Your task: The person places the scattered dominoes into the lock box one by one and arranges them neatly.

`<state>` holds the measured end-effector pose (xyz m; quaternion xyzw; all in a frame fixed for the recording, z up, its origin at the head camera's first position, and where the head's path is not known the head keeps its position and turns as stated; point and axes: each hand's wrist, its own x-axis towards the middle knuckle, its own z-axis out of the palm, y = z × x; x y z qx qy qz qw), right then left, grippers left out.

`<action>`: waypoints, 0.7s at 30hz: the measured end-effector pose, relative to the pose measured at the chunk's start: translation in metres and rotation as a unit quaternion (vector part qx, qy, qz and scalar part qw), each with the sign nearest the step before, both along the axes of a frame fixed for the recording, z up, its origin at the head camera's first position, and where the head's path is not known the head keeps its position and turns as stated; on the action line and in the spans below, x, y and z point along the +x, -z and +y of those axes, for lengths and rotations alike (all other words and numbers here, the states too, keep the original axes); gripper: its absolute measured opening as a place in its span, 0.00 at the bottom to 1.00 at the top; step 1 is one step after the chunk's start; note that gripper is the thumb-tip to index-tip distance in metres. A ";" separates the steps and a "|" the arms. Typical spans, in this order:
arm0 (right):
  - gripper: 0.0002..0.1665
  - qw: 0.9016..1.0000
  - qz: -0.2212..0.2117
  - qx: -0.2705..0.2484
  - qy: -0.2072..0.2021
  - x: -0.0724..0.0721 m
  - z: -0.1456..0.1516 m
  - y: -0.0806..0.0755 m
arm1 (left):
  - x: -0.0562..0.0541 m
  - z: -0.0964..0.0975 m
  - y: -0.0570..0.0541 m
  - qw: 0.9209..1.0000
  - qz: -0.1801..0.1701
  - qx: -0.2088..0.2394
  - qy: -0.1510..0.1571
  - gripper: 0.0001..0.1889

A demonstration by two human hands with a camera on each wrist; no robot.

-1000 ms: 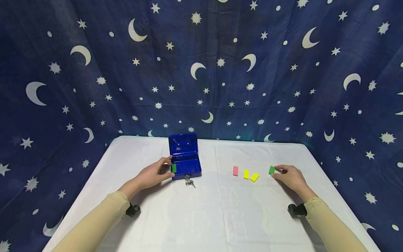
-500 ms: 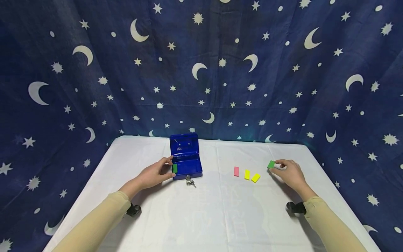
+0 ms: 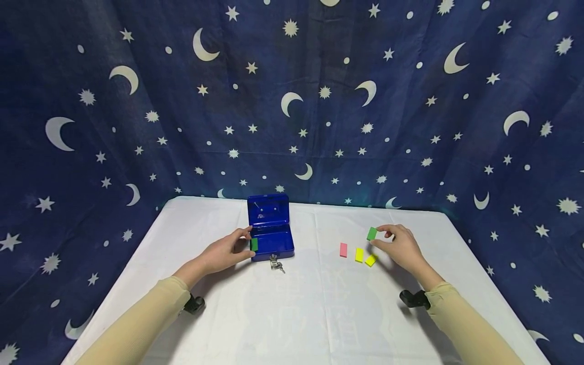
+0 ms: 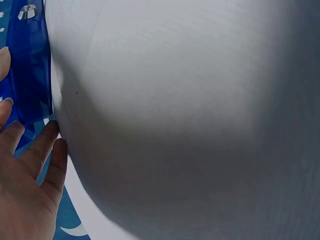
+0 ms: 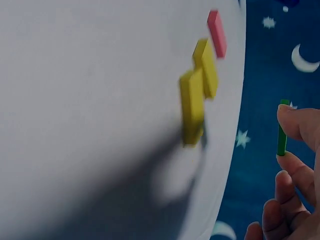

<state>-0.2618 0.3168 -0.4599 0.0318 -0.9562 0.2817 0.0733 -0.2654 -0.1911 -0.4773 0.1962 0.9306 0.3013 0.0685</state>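
Note:
My right hand [image 3: 401, 246] pinches a green block [image 3: 371, 233] between thumb and fingertip, held up above the table. In the right wrist view the green block [image 5: 282, 129] appears edge-on. Nearby on the cloth lie two yellow blocks [image 3: 359, 255] and a pink block [image 3: 343, 250]. A blue metal cash box [image 3: 284, 242] stands with its lid raised, and my left hand [image 3: 221, 254] holds its left side, thumb near the front corner and index finger near the back one. Another green block [image 3: 254, 244] sits inside the box at its left end.
A lock with small keys [image 3: 276, 264] hangs at the cash box's front. White cloth [image 3: 301, 304] covers the table. A dark blue curtain [image 3: 315, 126] with moons and stars surrounds it at the back and sides.
The right hand has lifted the green block off the table and carried it left, over behind the yellow blocks. The left hand stays at the cash box.

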 end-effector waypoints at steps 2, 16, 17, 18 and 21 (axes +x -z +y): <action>0.31 1.000 -0.005 -0.003 -0.006 -0.001 -0.008 -0.001 | 0.000 0.000 0.001 1.000 -0.001 -0.001 0.000 0.33; 0.28 0.998 -0.005 -0.020 -0.055 -0.005 -0.063 -0.009 | -0.001 -0.001 0.002 1.000 0.004 0.003 0.002 0.30; 0.28 0.998 -0.003 -0.023 -0.059 -0.005 -0.067 -0.009 | -0.001 -0.002 0.002 1.000 0.005 0.004 0.002 0.30; 0.28 0.998 -0.002 -0.026 -0.064 -0.005 -0.070 -0.010 | -0.001 -0.002 0.003 1.000 0.005 0.004 0.001 0.30; 0.27 0.997 0.001 -0.031 -0.077 -0.006 -0.081 -0.010 | -0.001 -0.002 0.003 1.000 0.005 0.007 0.001 0.29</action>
